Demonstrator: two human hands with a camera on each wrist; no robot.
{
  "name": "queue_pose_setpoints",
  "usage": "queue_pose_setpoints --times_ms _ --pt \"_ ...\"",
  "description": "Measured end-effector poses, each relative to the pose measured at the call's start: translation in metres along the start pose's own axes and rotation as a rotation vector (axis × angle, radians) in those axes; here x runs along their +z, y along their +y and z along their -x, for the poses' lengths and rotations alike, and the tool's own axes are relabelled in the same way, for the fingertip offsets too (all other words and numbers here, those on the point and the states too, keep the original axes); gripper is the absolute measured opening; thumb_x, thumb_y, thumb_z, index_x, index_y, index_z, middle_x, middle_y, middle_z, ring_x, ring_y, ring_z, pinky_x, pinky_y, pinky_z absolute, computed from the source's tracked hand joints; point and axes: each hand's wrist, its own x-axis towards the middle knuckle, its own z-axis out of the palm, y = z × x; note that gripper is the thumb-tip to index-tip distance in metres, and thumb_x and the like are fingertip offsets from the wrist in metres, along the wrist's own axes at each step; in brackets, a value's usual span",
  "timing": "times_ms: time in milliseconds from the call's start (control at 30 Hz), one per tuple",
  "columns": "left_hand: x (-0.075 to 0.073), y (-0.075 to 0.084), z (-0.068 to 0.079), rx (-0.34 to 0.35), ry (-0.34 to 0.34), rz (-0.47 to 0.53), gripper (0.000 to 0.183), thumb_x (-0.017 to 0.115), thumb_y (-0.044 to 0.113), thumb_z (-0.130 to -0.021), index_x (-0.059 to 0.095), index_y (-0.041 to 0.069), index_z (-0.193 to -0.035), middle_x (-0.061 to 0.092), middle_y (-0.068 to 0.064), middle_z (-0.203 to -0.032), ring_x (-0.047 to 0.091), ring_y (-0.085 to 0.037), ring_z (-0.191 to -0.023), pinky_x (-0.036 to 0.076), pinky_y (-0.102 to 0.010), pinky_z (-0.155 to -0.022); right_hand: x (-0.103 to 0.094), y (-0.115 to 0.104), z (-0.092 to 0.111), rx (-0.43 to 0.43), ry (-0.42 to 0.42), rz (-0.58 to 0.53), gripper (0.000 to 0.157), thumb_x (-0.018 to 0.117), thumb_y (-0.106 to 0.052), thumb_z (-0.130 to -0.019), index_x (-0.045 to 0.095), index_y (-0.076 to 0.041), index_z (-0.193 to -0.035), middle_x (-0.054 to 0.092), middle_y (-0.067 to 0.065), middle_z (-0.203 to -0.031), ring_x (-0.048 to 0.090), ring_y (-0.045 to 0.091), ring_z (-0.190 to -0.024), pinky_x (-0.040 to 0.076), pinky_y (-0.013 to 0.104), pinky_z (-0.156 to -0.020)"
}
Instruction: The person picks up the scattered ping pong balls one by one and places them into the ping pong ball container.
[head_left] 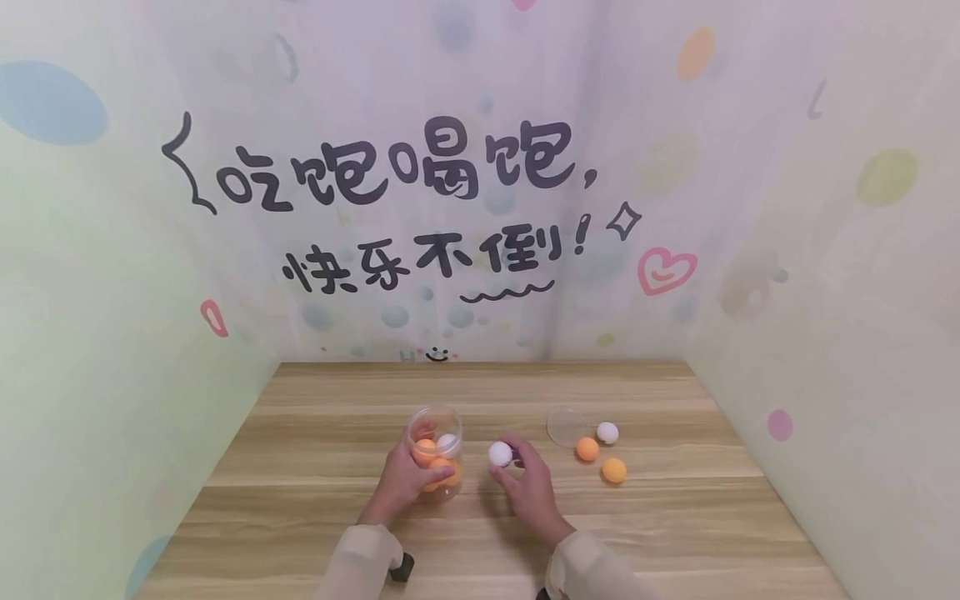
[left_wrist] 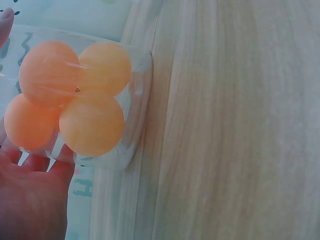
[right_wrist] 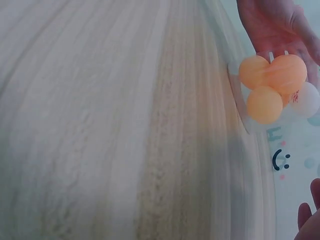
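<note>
In the head view my left hand (head_left: pixel 401 482) grips a clear plastic jar (head_left: pixel 458 432) that stands upright on the table, its thumb across the near side and its open mouth upward. Several orange ping-pong balls (left_wrist: pixel 92 125) lie inside, with a white one (right_wrist: pixel 305 100) above them. To the right of the jar, my right hand (head_left: pixel 536 493) pinches another white ping-pong ball (head_left: pixel 500 454) between thumb and fingers, a short way from the jar. Only fingertips (right_wrist: pixel 316 192) of that hand show in the right wrist view, and its ball is out of frame there.
Right of my right hand, a clear round lid (head_left: pixel 564 427) lies flat on the wooden table (head_left: pixel 300 533). Near it are a loose white ball (head_left: pixel 607 432) and two orange balls, one closer (head_left: pixel 614 471) and one beside the lid (head_left: pixel 587 449). Printed wall sheets enclose the table.
</note>
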Motion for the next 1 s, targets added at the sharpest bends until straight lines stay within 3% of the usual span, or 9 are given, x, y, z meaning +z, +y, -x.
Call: queue_pose_setpoints --times_ms 233,700,1000 --pt "0.001 -0.004 -0.003 0.008 -0.004 0.006 0.085 0.089 0.012 -0.068 0.042 0.017 -0.139 0.051 -0.010 -0.138 0.052 -0.032 -0.121 0.046 -0.043 -0.099 0.002 -0.006 -0.001 -0.016 0.022 0.012 0.041 0.079 -0.009 -0.081 0.063 -0.009 -0.118 0.063 -0.001 -0.105 0.058 0.018 -0.097 0.050 0.037 -0.083" --pt "0.001 -0.004 -0.001 0.021 0.002 0.007 0.086 0.090 0.010 -0.067 0.042 0.016 -0.139 0.052 -0.011 -0.138 0.053 -0.032 -0.121 0.046 -0.043 -0.098 0.006 -0.021 -0.001 -0.092 0.067 -0.044 0.045 0.080 -0.008 -0.079 0.062 -0.005 -0.120 0.066 0.003 -0.108 0.060 0.019 -0.098 0.051 0.047 -0.084" --pt "0.001 -0.002 0.000 0.003 0.010 0.004 0.085 0.088 0.006 -0.069 0.042 0.016 -0.139 0.052 -0.011 -0.138 0.054 -0.032 -0.120 0.045 -0.045 -0.100 0.012 -0.033 -0.005 -0.100 0.104 -0.107 0.044 0.080 -0.009 -0.079 0.063 -0.003 -0.118 0.068 0.005 -0.105 0.061 0.021 -0.098 0.050 0.047 -0.085"
